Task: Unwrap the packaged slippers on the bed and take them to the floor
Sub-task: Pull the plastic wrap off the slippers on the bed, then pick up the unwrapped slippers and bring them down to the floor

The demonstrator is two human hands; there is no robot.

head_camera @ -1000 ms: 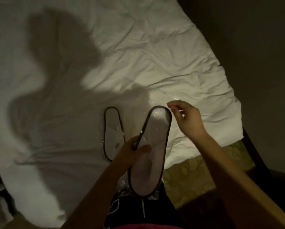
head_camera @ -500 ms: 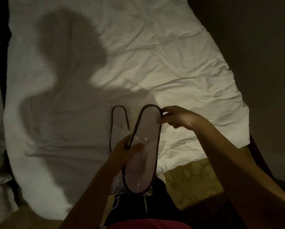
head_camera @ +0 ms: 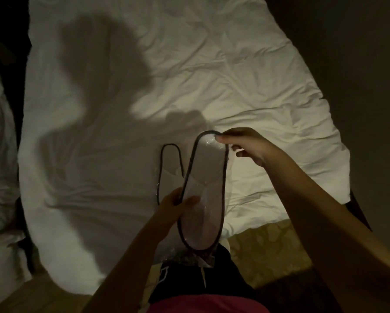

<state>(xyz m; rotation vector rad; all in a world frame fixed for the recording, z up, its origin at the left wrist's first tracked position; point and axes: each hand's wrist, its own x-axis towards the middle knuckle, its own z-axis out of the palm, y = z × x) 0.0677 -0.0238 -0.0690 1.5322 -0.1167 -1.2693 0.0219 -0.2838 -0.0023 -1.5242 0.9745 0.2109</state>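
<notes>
Slipper w/ dark trim, in clear plastic wrap: your left hand grips its side, right hand pinches the far end. No readable writing. Second slipper lies on the bed.

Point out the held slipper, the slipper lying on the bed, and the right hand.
held slipper (head_camera: 204, 188): head view, mid sole.
slipper on the bed (head_camera: 170, 163): head view, its insole.
right hand (head_camera: 250, 146): head view, back of hand.

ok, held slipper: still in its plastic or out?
Still wrapped. Glossy film glints over the held slipper, and crumpled plastic bunches past its near end. Left hand grips mid-edge; right hand pinches the far tip.
</notes>
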